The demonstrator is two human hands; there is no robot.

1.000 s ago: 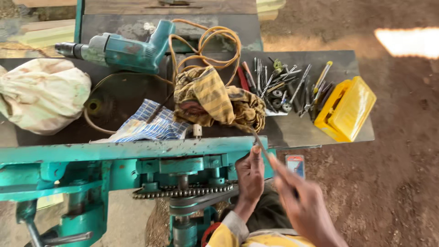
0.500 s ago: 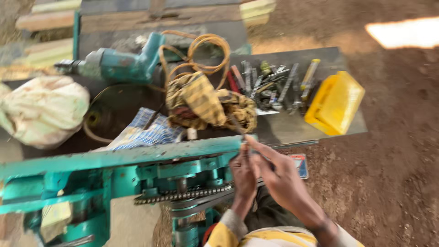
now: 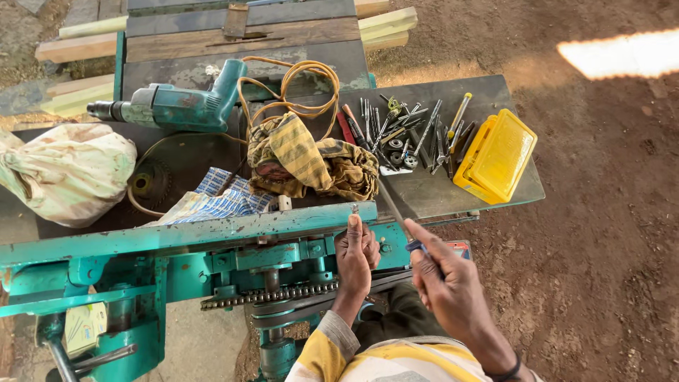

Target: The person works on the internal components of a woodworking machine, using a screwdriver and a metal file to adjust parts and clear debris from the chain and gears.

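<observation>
Right hand (image 3: 449, 283) gripping long screwdriver (image 3: 396, 212) lower centre, left hand (image 3: 356, 255) closed against teal machine frame (image 3: 177, 237), electric drill (image 3: 170, 106) upper left on bench (image 3: 438, 194)

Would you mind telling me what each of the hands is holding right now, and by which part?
The right hand grips a screwdriver by its blue handle end, shaft pointing up to the table. The left hand rests on the teal machine edge; whether it holds anything cannot be told.

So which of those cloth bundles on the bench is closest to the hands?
The yellow-brown checked rag in the middle, just above the left hand. The blue-checked cloth and pale sack lie further left.
</observation>
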